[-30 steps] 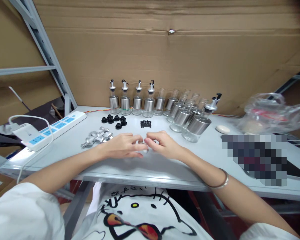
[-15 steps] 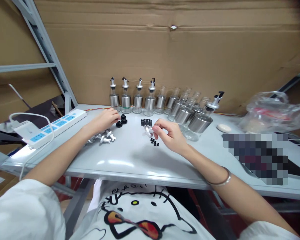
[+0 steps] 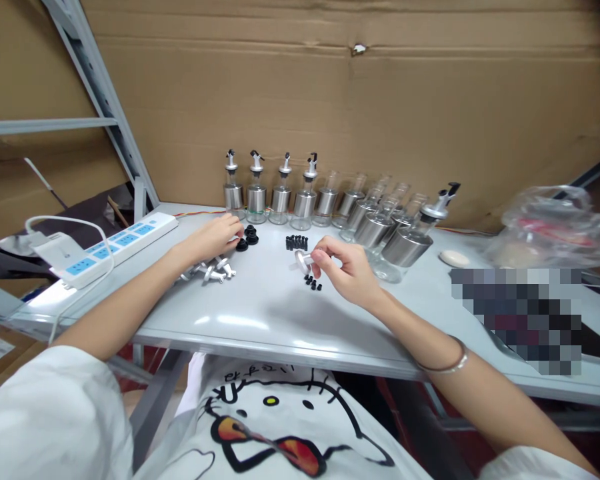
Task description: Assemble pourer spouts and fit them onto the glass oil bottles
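Observation:
My right hand [image 3: 347, 270] pinches a silver pourer spout [image 3: 303, 260], its round flange turned to the left, just above the table. Close to my left hand's [image 3: 221, 238] fingertips lie several black rubber stoppers [image 3: 251, 237]. That hand is closed, with fingers together and curled down; whatever is between the fingertips is hidden. Under its wrist lies a pile of silver pourer spouts [image 3: 213, 272], partly covered by the forearm. Small black caps [image 3: 313, 283] are scattered below the held spout. Behind it, thin black pieces [image 3: 297, 243] stand in a tight group.
Glass bottles with steel bands [image 3: 281, 200] line the back, several fitted with pourers. A nearer fitted bottle [image 3: 407, 247] stands behind my right hand. On the left is a power strip [image 3: 125, 247]; at right are a white oval object [image 3: 454, 258] and a plastic bag [image 3: 555, 227].
The view has shifted slightly, so most things sit a little further right. Both hands keep nearly the same pose, and the spout stays in my right hand.

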`<state>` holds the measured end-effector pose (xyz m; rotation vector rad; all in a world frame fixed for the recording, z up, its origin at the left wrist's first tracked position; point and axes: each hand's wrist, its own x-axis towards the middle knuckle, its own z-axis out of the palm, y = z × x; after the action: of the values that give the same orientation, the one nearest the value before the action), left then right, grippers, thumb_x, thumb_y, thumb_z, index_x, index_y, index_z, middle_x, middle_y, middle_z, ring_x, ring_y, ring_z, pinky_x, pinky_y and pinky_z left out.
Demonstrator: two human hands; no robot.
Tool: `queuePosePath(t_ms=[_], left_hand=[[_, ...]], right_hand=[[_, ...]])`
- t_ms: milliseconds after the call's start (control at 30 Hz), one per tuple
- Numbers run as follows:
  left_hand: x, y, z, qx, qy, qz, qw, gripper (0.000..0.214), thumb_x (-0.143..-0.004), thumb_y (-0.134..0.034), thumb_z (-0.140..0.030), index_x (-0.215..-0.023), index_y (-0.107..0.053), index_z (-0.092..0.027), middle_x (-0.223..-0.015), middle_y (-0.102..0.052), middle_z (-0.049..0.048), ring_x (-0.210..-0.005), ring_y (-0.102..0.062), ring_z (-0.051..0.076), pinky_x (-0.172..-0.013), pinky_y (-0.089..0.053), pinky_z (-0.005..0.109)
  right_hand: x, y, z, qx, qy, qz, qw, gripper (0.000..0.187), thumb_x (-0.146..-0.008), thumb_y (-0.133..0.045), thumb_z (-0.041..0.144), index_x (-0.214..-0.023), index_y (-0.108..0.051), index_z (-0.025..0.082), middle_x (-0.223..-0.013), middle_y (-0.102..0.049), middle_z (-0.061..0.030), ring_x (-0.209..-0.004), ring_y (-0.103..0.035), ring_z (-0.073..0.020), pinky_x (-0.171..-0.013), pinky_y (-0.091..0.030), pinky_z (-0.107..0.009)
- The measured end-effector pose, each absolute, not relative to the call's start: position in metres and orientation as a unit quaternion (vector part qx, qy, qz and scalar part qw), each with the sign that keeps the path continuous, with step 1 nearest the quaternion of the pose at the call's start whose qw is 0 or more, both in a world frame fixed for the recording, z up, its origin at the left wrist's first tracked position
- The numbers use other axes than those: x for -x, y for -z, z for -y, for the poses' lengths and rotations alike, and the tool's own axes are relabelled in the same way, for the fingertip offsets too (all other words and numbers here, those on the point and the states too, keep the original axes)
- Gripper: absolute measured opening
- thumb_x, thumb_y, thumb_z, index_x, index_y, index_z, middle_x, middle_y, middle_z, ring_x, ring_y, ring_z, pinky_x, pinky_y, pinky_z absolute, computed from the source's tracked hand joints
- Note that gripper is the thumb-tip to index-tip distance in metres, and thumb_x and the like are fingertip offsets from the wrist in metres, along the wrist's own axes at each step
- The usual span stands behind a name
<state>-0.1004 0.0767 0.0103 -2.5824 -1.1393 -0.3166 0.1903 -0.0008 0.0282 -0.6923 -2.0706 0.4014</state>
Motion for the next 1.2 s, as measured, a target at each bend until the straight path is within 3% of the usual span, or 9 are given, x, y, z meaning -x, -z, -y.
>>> queuePosePath(t_ms=[267, 400, 500, 600, 800, 967, 1200], left_hand=[[0.098, -0.008, -0.078, 0.889, 0.094, 0.422, 0.149, 0.007, -0.079, -0.048, -0.014, -0.076, -0.054, -0.015, -0.077, -0.057, 0.0066, -0.075, -0.050, 0.020, -0.069, -0.039, 0.030], [0.091, -0.014, -0.071, 0.889, 0.144, 0.416, 0.123, 0.006, -0.074, -0.049, -0.011, -0.072, -0.048, -0.016, -0.073, -0.050, 0.0043, -0.073, -0.045, 0.019, -0.067, -0.037, 0.030], [0.078, -0.021, -0.058, 0.878, 0.242, 0.414, -0.003, 0.007, -0.072, -0.048, -0.013, -0.070, -0.043, -0.018, -0.072, -0.046, 0.0010, -0.070, -0.043, 0.016, -0.064, -0.035, 0.027], [0.059, -0.025, -0.040, 0.804, 0.346, 0.436, -0.210, 0.007, -0.077, -0.042, -0.023, -0.072, -0.042, -0.018, -0.066, -0.043, -0.0027, -0.061, -0.039, 0.012, -0.059, -0.033, 0.024], [0.030, -0.021, -0.010, 0.691, 0.397, 0.375, -0.473, 0.019, -0.076, -0.049, -0.035, -0.073, -0.050, -0.016, -0.069, -0.051, -0.0014, -0.065, -0.045, 0.011, -0.064, -0.036, 0.025], [0.024, -0.014, -0.005, 0.651, 0.385, 0.362, -0.545, 0.022, -0.078, -0.053, -0.037, -0.073, -0.056, -0.016, -0.072, -0.055, 0.0001, -0.066, -0.046, 0.011, -0.064, -0.035, 0.026], [0.023, -0.014, -0.003, 0.620, 0.384, 0.370, -0.575, 0.034, -0.075, -0.058, -0.050, -0.072, -0.054, -0.016, -0.070, -0.053, 0.0003, -0.067, -0.046, 0.013, -0.065, -0.034, 0.028]], right_hand=[[-0.191, -0.028, 0.001, 0.272, -0.148, 0.837, 0.451, 0.039, -0.094, -0.043, 0.040, -0.062, -0.050, 0.019, -0.053, -0.058, 0.0007, -0.049, -0.052, -0.0093, -0.053, -0.040, -0.021], [-0.190, -0.027, 0.002, 0.274, -0.143, 0.839, 0.448, 0.038, -0.094, -0.043, 0.039, -0.063, -0.050, 0.019, -0.053, -0.059, 0.0009, -0.048, -0.052, -0.0092, -0.052, -0.040, -0.021], [-0.189, -0.025, 0.000, 0.275, -0.130, 0.850, 0.429, 0.035, -0.094, -0.043, 0.035, -0.064, -0.051, 0.019, -0.053, -0.059, 0.0016, -0.048, -0.053, -0.0089, -0.051, -0.040, -0.020], [-0.189, -0.020, -0.003, 0.269, -0.055, 0.857, 0.436, 0.026, -0.094, -0.046, 0.031, -0.075, -0.057, 0.018, -0.060, -0.064, 0.0004, -0.051, -0.057, -0.0100, -0.053, -0.042, -0.022], [-0.191, -0.016, -0.003, 0.193, 0.023, 0.830, 0.523, 0.009, -0.088, -0.059, 0.023, -0.095, -0.063, 0.020, -0.086, -0.073, -0.0047, -0.068, -0.067, -0.0140, -0.061, -0.051, -0.025], [-0.189, -0.018, 0.005, 0.170, 0.025, 0.806, 0.566, 0.007, -0.085, -0.059, 0.019, -0.090, -0.063, 0.019, -0.072, -0.072, -0.0037, -0.060, -0.066, -0.0141, -0.054, -0.051, -0.024], [-0.187, -0.017, 0.002, 0.158, 0.047, 0.827, 0.537, 0.007, -0.080, -0.062, 0.013, -0.085, -0.061, 0.019, -0.073, -0.072, -0.0036, -0.061, -0.066, -0.0128, -0.057, -0.052, -0.022]])
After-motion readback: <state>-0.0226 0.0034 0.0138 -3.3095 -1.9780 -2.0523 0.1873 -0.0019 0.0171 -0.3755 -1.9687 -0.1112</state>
